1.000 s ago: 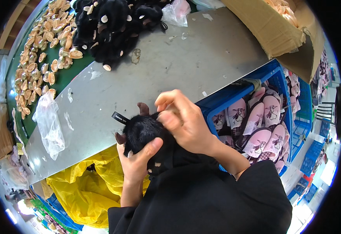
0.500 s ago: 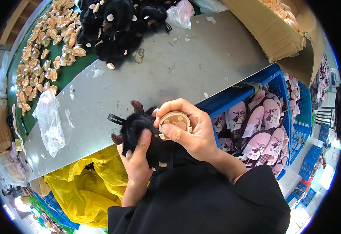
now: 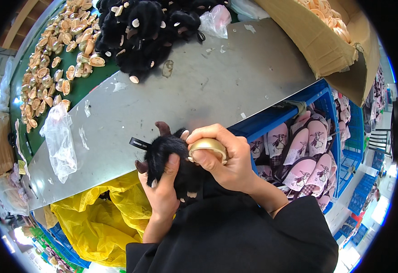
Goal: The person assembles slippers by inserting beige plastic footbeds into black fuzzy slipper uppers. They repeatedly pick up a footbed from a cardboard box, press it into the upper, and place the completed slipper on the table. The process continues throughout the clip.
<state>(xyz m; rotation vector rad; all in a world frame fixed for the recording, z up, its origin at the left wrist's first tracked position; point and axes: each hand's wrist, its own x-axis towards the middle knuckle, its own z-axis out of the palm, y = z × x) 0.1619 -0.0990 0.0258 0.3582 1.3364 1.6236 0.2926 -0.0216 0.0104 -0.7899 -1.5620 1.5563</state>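
Observation:
A black furry plush toy (image 3: pixel 165 149) with brown horns is gripped in my left hand (image 3: pixel 163 193), thumb pressed into the fur from the front. From its far side sticks out a small black fabric label (image 3: pixel 139 144). Close against the toy's right side, my right hand (image 3: pixel 235 161) pinches a round gold plastic shell (image 3: pixel 209 144) between thumb and fingers. The shell's shiny domed side faces up, with pale plastic at its lower rim. I cannot tell whether it touches the fur. Both hands are over the near edge of the metal table (image 3: pixel 194 98).
Many gold-and-cream shells (image 3: pixel 49 75) lie on the green surface at far left. Black plush toys (image 3: pixel 146 34) are heaped at the back. A cardboard box (image 3: pixel 319 45) stands far right, above a blue crate (image 3: pixel 272 123) of pink slippers (image 3: pixel 297 143). A yellow bag (image 3: pixel 101 218) hangs near left.
My right hand has turned the shell over: its pale inner face showed before, its gold dome shows now. My left hand keeps its hold on the plush toy.

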